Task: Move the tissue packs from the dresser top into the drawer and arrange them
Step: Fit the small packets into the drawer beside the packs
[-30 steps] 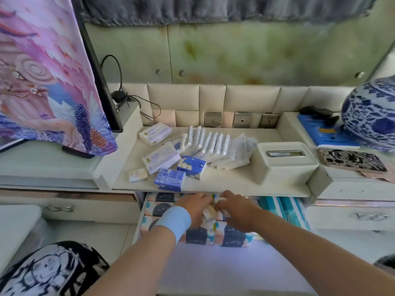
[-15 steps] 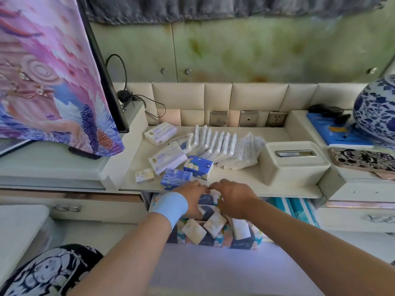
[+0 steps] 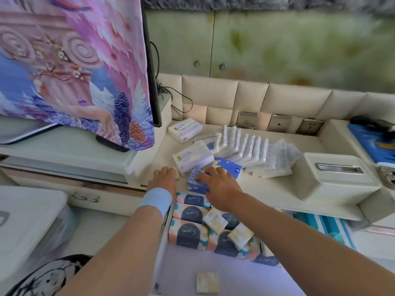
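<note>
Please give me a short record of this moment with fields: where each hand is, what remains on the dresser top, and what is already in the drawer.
left hand: flat on the dresser top, over a small pack
right hand: on the blue pack, grip unclear
dresser top: leaning row of white packs, tissue box
drawer: open, patterned packs, small pale packs on top

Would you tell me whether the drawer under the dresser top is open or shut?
Open: the drawer is pulled out, with patterned tissue packs visible inside.
</note>
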